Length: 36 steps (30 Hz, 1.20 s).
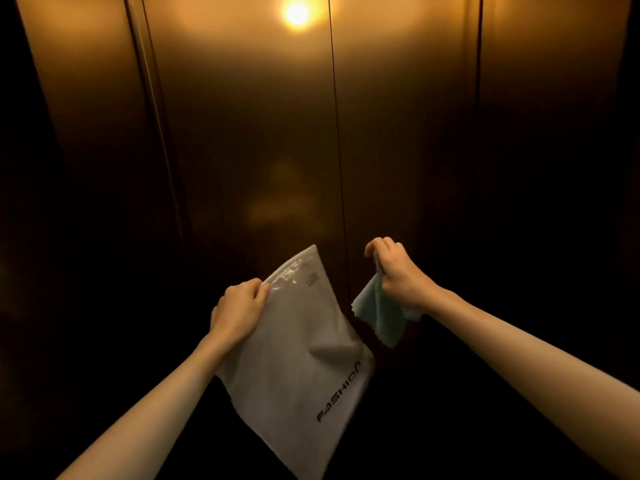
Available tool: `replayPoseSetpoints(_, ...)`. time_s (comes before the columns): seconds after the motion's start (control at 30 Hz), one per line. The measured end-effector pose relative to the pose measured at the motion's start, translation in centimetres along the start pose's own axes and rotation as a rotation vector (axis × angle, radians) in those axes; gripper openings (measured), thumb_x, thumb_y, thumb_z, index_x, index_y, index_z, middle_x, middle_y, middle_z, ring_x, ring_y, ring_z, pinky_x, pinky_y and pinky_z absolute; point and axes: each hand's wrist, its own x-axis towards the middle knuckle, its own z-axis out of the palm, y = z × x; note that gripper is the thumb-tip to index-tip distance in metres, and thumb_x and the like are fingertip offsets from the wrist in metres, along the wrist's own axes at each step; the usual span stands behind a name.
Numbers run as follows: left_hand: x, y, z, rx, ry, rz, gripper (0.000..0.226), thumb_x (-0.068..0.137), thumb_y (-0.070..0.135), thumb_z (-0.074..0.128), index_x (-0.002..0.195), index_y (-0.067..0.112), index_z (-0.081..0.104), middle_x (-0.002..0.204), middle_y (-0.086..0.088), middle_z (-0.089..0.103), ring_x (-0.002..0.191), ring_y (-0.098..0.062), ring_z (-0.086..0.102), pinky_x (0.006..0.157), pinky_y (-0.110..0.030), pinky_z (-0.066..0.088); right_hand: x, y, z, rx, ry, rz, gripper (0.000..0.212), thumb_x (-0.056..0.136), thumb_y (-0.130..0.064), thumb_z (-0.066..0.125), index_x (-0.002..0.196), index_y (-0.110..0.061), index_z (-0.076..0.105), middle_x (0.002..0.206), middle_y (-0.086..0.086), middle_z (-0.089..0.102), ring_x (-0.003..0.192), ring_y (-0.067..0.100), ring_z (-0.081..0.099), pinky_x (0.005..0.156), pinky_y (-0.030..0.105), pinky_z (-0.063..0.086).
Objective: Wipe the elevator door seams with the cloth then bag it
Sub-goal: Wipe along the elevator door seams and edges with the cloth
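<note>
Nearest the camera hangs the bag [298, 382], a frosted grey plastic pouch with "FASHION" printed near its lower edge. The left hand [239, 311] grips it by one side near the top, fingers curled round the edge, so it dangles slantwise and creased. Whether its mouth is open I cannot tell.

Just to its right, apart from the bag, the right hand [398, 271] pinches the cloth [381, 315], a small pale blue-green square with a scalloped edge, which droops below the fist.

Both hands are held low in front of the doors [249, 133], the cloth off the metal. I judge this to be either the start, before wiping, or the turn to bagging; the picture does not settle which. If wiping comes next, the right hand must lift the cloth to the centre seam [337, 133] just beyond it. If bagging, the bag's mouth needs spreading first, which is awkward one-handed.

Farthest, the brushed metal reflects a lamp [296, 13] overhead.
</note>
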Motion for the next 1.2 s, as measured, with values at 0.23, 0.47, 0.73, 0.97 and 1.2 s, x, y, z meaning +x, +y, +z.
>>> replayPoseSetpoints(0.23, 3.3, -0.8, 2.3, 0.045, 0.048, -0.043, 0.021, 0.094, 0.032, 0.041, 0.091, 0.022, 0.059, 0.082, -0.001, 0.063, 0.072, -0.018, 0.057, 0.061, -0.033, 0.045, 3.9, 5.3, 2.8, 0.201, 0.100, 0.167, 0.014, 0.089, -0.005, 0.052, 0.092, -0.017, 0.057, 0.090, 0.002, 0.057, 0.081, 0.014, 0.056, 0.063, 0.024, 0.045)
replayPoseSetpoints(0.47, 9.8, 0.5, 7.1, 0.050, 0.093, 0.045, 0.019, 0.096, 0.026, 0.042, 0.113, 0.033, 0.044, 0.065, -0.002, 0.058, 0.051, -0.022, 0.056, 0.045, -0.035, 0.044, 13.0, 11.1, 6.1, 0.589, -0.055, 0.411, 0.016, 0.085, -0.012, 0.056, 0.099, -0.006, 0.062, 0.088, 0.009, 0.064, 0.073, 0.018, 0.060, 0.058, 0.027, 0.046)
replayPoseSetpoints(0.73, 18.0, 0.5, 10.7, 0.178, 0.102, -0.020, 0.020, 0.093, 0.026, 0.049, 0.103, 0.026, 0.066, 0.099, 0.002, 0.068, 0.089, -0.016, 0.064, 0.077, -0.039, 0.055, 22.1, 15.4, 8.6, 0.963, -0.035, 0.589, 0.027, 0.083, -0.012, 0.060, 0.107, -0.001, 0.053, 0.088, 0.009, 0.061, 0.074, 0.019, 0.060, 0.055, 0.027, 0.048)
replayPoseSetpoints(0.97, 20.5, 1.0, 13.4, 0.194, 0.143, -0.024, 0.021, 0.093, 0.027, 0.047, 0.108, 0.027, 0.063, 0.102, 0.003, 0.067, 0.093, -0.020, 0.063, 0.072, -0.037, 0.053, 26.4, 15.7, 12.8, 0.961, 0.146, 0.499, 0.037, 0.090, -0.019, 0.058, 0.125, -0.014, 0.046, 0.114, 0.005, 0.053, 0.097, 0.020, 0.056, 0.069, 0.030, 0.050)
replayPoseSetpoints(1.2, 22.0, -0.8, 13.2, 0.125, 0.217, -0.032, 0.020, 0.092, 0.032, 0.044, 0.103, 0.032, 0.061, 0.097, 0.005, 0.068, 0.077, -0.019, 0.064, 0.068, -0.041, 0.055, 26.5, 15.3, 16.8, 0.372, 0.337, 0.009, 0.047, 0.090, -0.009, 0.055, 0.136, -0.010, 0.045, 0.126, 0.006, 0.040, 0.110, 0.012, 0.040, 0.091, 0.018, 0.033)
